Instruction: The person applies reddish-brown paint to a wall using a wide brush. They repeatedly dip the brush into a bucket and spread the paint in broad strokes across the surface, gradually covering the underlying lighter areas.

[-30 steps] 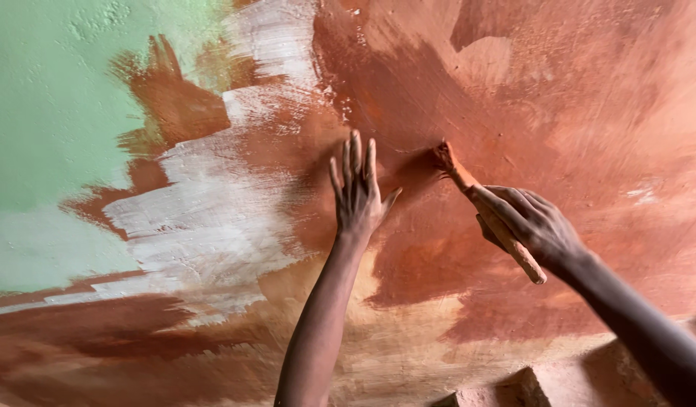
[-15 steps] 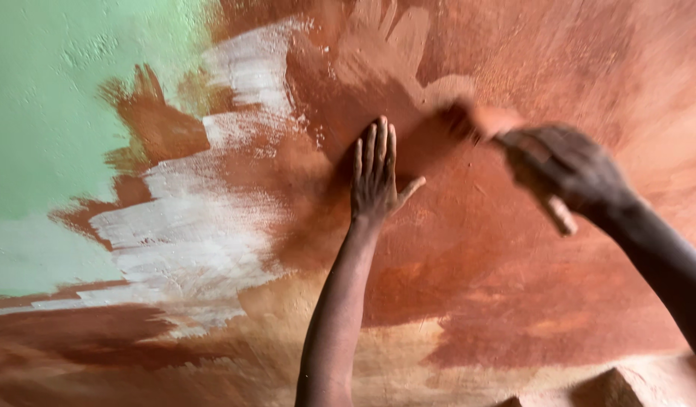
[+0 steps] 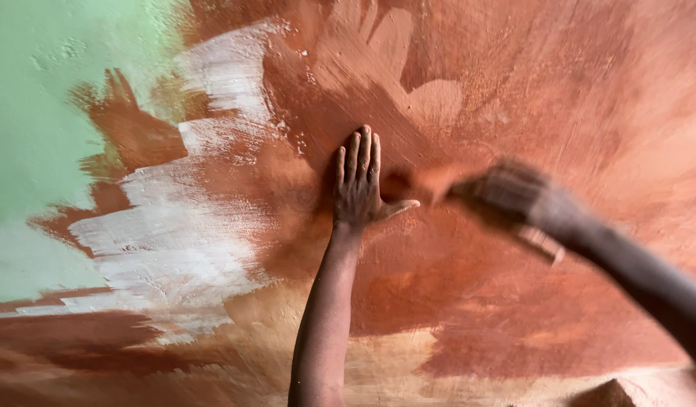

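Pressing flat on the wall [image 3: 604, 90], the left hand [image 3: 361, 188] has its four fingers [image 3: 363, 154] straight and close together, pointing up, thumb stuck out to the right; it holds nothing. Left forearm runs down from the wrist to the bottom edge of the frame.

Right hand [image 3: 513, 197] is blurred by motion, just right of the left thumb tip, close to it but apart as far as I can tell. Its fingers are curled around a brush [image 3: 540, 243]: the pale handle end pokes out below and right of the knuckles, the head is a reddish smear between the right fingers and the left thumb, against the wall. Exact finger grip too blurred to tell beyond closed around the handle. Right forearm goes off to the lower right corner.

Around both sets of fingers the wall is wet red-brown paint [image 3: 468, 316], streaky, darker patches just left of the left fingers. Farther left of the left fingers, a white patch [image 3: 167, 249] with brush marks, brown smeared over its edges. Beyond that, top left, bare green wall [image 3: 39, 113]. Below the left wrist, a paler tan band [image 3: 385, 362] along the bottom.
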